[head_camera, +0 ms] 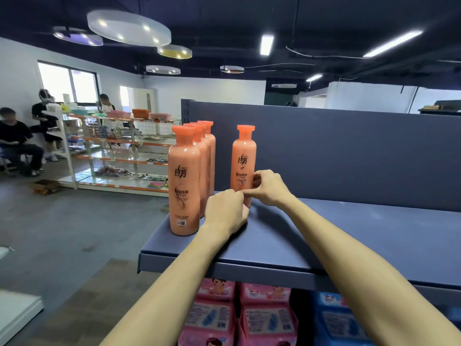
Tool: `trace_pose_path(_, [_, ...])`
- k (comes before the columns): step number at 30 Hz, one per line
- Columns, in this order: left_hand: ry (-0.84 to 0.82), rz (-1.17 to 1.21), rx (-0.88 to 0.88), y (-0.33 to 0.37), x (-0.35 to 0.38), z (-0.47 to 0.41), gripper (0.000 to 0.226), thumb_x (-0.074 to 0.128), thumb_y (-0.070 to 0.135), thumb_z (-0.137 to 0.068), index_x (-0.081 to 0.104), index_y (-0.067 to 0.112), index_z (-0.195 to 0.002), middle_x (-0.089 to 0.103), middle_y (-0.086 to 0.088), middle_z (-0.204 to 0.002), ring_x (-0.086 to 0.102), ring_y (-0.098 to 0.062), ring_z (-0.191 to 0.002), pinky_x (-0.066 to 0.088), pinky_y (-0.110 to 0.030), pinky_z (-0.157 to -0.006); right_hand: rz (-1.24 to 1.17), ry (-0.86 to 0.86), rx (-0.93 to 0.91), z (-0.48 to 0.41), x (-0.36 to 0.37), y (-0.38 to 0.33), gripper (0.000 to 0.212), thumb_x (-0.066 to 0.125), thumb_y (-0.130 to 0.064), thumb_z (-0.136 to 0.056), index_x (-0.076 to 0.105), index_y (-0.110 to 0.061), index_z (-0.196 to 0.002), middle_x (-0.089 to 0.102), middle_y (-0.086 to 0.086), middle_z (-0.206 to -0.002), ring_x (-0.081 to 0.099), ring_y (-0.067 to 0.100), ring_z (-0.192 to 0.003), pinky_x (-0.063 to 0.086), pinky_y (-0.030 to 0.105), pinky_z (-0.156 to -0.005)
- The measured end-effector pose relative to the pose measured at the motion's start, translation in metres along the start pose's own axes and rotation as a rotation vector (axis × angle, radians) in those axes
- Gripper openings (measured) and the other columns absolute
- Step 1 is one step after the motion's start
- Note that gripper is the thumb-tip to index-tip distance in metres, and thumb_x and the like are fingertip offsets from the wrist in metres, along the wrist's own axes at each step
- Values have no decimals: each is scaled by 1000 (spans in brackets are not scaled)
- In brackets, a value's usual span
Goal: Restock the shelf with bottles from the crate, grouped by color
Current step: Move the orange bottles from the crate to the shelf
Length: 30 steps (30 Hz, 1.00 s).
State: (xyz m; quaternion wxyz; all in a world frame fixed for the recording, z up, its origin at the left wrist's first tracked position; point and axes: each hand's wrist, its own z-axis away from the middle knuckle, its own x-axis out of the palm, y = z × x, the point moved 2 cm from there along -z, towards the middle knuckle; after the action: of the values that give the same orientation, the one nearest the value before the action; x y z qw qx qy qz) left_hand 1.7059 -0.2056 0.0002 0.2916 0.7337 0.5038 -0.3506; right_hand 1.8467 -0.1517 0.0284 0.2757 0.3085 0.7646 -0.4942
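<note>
1. Pink packs (214,313) are stacked under the shelf (324,233).
2. Left hand (225,211): fingers are curled at the bottle's foot; whether anything is gripped cannot be told.
3. Right hand (268,187): wrapped round the lower body of the lone bottle (244,156), set upright, apart from the row of bottles (184,183).
4. The bottle is judged full, heavy, stiff and slick; mid-body is the advised hold.
</note>
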Motion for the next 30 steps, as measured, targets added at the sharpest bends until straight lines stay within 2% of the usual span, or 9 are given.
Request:
trace_pose_path(5, [57,9,-27,-5,10,-16,25,46,30,-93,64,14,-99,65,-5,-97,61,-28,-91,33,-32,-64,-36,0,-16,-21,10,5,24,84,-29,-73,75,-16,-91,75,-9,-82,68,-1,-75,50,15,-62])
trace_pose_path(7, [48,34,-48,-8,13,-22,24,47,29,-92,65,14,-100,65,-5,-98,61,-28,-92,35,-33,-66,-62,14,-26,-30,15,8,23,84,-29,-73,74,-16,-91,74,-11,-80,67,-4,-72,50,13,-61])
trace_pose_path(11, [21,49,-80,-15,21,-27,25,48,28,-90,65,14,-104,67,-6,-102,62,-30,-94,42,-35,-71,-98,17,-39,-48,26,15,28,86,-30,-71,74,-16,-92,76,-8,-85,71,2,-76,59,23,-70])
trace_pose_path(17, [27,19,-62,-14,27,-28,27,48,29,-88,65,18,-104,68,-4,-101,62,-29,-94,40,-34,-69,-102,14,-72,-60,29,17,34,89,-32,-70,74,-15,-95,75,-9,-85,68,-8,-71,48,7,-57])
trace_pose_path(23, [15,44,-87,-14,28,-27,25,49,28,-86,65,18,-102,68,-5,-99,62,-32,-90,41,-34,-69,-55,28,-78,-60,29,16,34,89,-36,-69,75,-15,-93,76,-7,-84,69,-2,-74,48,7,-56])
trace_pose_path(27, [14,69,-91,-13,24,-26,23,50,27,-85,64,18,-100,67,-4,-98,62,-30,-90,38,-33,-67,-10,17,-75,-64,30,11,37,89,-38,-70,75,-15,-96,76,-3,-87,71,9,-80,57,20,-68])
trace_pose_path(30, [10,68,-106,-14,21,-25,21,51,27,-86,63,17,-100,67,-5,-100,62,-30,-91,34,-32,-66,-32,-13,-64,-67,33,7,37,89,-35,-70,76,-15,-97,77,-1,-89,72,10,-82,60,24,-70])
